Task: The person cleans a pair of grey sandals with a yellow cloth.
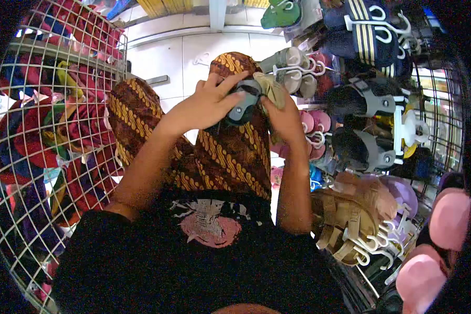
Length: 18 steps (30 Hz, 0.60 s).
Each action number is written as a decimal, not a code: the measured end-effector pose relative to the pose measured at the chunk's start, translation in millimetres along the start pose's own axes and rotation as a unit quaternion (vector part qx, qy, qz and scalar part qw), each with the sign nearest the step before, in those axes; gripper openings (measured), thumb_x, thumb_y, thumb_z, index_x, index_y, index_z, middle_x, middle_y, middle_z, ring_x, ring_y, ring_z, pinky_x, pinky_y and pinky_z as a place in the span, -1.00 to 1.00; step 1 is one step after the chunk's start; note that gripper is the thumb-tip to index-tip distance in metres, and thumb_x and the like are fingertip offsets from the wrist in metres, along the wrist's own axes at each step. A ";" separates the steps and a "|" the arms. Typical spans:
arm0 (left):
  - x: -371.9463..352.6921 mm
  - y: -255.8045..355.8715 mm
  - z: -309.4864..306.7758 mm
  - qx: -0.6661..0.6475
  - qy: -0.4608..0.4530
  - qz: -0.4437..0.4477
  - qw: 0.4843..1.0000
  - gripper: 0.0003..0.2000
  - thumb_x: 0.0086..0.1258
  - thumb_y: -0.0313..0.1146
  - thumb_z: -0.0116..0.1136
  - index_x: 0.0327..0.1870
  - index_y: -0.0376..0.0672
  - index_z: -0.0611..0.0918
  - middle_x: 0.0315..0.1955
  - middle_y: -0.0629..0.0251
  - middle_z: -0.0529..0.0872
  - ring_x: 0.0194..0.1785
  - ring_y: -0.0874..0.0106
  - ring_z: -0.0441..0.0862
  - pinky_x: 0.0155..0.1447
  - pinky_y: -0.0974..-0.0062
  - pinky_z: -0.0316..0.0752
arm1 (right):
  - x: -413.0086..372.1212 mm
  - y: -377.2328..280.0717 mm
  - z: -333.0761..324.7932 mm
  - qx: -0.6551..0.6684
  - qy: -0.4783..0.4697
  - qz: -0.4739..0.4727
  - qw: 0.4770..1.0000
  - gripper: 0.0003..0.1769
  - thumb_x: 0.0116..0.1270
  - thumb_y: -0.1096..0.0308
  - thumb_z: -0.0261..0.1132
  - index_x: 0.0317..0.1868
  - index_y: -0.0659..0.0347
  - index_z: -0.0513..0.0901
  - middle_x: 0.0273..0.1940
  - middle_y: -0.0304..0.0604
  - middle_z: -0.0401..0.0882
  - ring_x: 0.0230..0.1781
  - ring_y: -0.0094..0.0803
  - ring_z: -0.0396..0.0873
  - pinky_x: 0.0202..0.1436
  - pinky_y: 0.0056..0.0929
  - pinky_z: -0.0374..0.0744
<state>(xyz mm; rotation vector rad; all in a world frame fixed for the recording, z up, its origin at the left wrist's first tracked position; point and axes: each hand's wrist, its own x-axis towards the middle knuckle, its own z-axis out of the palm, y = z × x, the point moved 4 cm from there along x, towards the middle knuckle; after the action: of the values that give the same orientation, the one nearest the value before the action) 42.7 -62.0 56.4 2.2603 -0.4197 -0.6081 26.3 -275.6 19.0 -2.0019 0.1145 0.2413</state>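
Observation:
A dark sandal with a grey strap (240,111) is held above my knee, over the brown patterned trousers (225,152). My left hand (209,102) is closed on its left side, fingers over the top and thumb against the strap. On the other side, my right hand (283,116) is closed on a crumpled beige cloth (270,90), pressed close against the sandal. The fingertips of my right hand are partly hidden behind the cloth and sandal.
A white wire grid (52,131) with colourful footwear behind it stands to the left. Along the right hang black-and-grey sandals (371,99), brown strap sandals (350,214) and pink sandals (450,220) on white hangers. White floor tiles (162,52) lie ahead.

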 end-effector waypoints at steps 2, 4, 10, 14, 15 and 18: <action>2.7 3.0 4.7 0.065 0.062 0.003 0.996 -0.52 0.50 0.14 -0.04 0.41 0.38 0.44 0.06 -0.12 0.44 0.18 -0.19 0.37 0.26 -0.06 0.39 | -19.0 -29.7 -2.2 -0.015 -0.001 0.033 0.999 -0.45 0.39 0.29 0.32 0.33 0.27 0.43 0.16 0.08 0.60 0.19 -0.13 0.58 0.30 -0.23 0.51; 1.9 -1.6 20.5 0.101 0.152 0.024 0.983 -0.57 0.50 0.08 0.02 0.34 0.32 0.52 -0.02 -0.06 0.45 0.12 -0.11 0.39 0.20 -0.01 0.41 | -36.1 -33.3 0.1 0.002 0.032 -0.016 0.999 -0.48 0.42 0.34 0.27 0.34 0.24 0.43 0.21 0.09 0.54 0.25 -0.13 0.53 0.33 -0.23 0.47; 4.3 -3.8 17.3 0.009 0.216 0.141 0.966 -0.62 0.45 -0.01 0.16 0.21 0.09 0.62 -0.12 0.10 0.45 0.00 0.09 0.39 0.15 0.15 0.36 | -102.8 -45.0 4.8 -0.354 0.056 -0.107 0.927 -0.24 0.15 0.42 0.41 0.41 -0.03 0.42 0.16 0.00 0.50 0.21 -0.01 0.46 0.33 -0.01 0.33; 5.5 -3.4 29.9 0.050 0.255 0.163 0.952 -0.66 0.41 -0.10 0.22 0.16 0.07 0.61 -0.08 0.15 0.49 0.07 0.12 0.42 0.07 0.14 0.37 | -108.5 -42.0 25.5 -0.534 0.126 -0.094 0.831 -0.11 0.02 0.43 0.44 0.41 -0.38 0.43 0.22 -0.11 0.44 0.27 -0.04 0.39 0.30 0.20 0.23; 5.3 -2.7 32.9 0.061 0.266 0.160 0.949 -0.66 0.40 -0.12 0.24 0.15 0.07 0.61 -0.07 0.17 0.50 0.08 0.12 0.42 0.06 0.13 0.37 | -105.5 -37.1 26.5 -0.553 0.142 -0.066 0.818 -0.10 0.01 0.42 0.45 0.39 -0.45 0.45 0.24 -0.14 0.43 0.29 -0.06 0.38 0.30 0.24 0.20; 3.3 -2.0 36.5 0.072 0.292 0.147 0.942 -0.68 0.34 -0.19 0.28 0.10 0.07 0.61 -0.04 0.24 0.52 0.13 0.13 0.43 0.02 0.11 0.38 | -115.6 -40.3 34.6 -0.561 0.109 -0.095 0.815 -0.25 0.12 0.44 0.34 0.34 -0.44 0.52 0.24 -0.17 0.44 0.33 -0.16 0.34 0.31 0.23 0.17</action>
<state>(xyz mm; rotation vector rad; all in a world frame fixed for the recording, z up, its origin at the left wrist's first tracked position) 26.0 -83.3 31.7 2.3175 -0.4939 0.2582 -82.9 -230.2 65.8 -3.2023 -0.1252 -0.1045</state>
